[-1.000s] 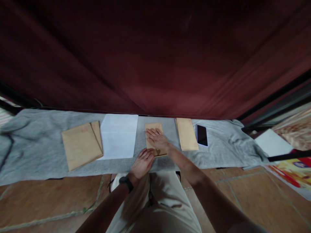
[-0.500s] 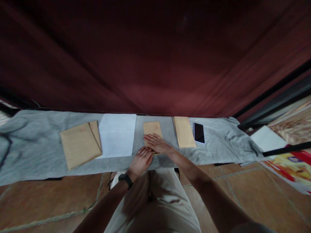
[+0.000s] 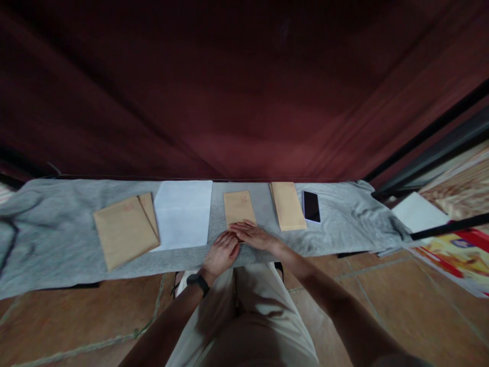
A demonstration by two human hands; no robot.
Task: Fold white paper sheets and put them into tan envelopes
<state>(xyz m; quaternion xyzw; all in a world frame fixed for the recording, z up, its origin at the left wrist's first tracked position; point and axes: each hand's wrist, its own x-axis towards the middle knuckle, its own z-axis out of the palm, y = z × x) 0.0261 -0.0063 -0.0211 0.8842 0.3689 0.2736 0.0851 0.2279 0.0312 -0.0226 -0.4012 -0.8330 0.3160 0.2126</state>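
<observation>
A small brown kraft-paper envelope (image 3: 239, 205) lies flat on the grey cloth in front of me, with faint reddish print near its top. Across its lower part rests my right hand (image 3: 250, 235), palm down with the fingers stretched out toward the left. My left hand (image 3: 222, 252) is at the envelope's lower left corner, fingers laid flat and touching the right fingertips. Both hands cover the envelope's bottom edge, so most of that edge is hidden. A dark watch is on my left wrist.
Left of the hands lie a creased white sheet (image 3: 182, 214) and larger brown envelopes (image 3: 126, 232). To the right are a stack of narrow brown envelopes (image 3: 289, 206) and a phone (image 3: 311, 207). A grey cloth (image 3: 347, 219) covers the narrow surface; a dark red curtain (image 3: 244, 102) hangs behind.
My right hand has slid down the envelope toward its bottom edge, uncovering more of the paper. The left hand stays nearly in place. The view has shifted slightly.
</observation>
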